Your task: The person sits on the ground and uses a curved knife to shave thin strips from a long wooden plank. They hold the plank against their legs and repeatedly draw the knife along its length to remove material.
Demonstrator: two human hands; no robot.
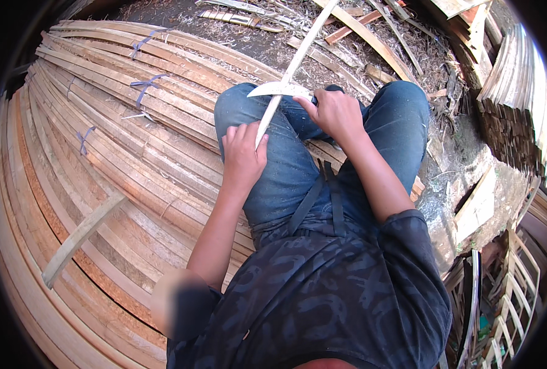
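My left hand (pixel 244 154) is closed around the lower end of a pale, narrow wooden stick (pixel 303 54), over my left thigh. From there the stick slants up and away to the right, past my knees. A knife with a curved, pale blade (pixel 273 90) lies crosswise against the stick, just beyond my left hand. My right hand (pixel 337 117) grips its dark handle between my knees, with the thumb stretched toward the blade. The fingers of that hand are partly hidden behind it.
Long wooden slats (pixel 181 129) spread beneath me and to the left, some tied with grey strips (pixel 145 86). Offcuts and shavings (pixel 341 64) litter the ground ahead. Stacked thin boards (pixel 519 98) stand at the right, above a pale stone slab (pixel 446 203). A slatted wooden frame (pixel 510 301) sits lower right.
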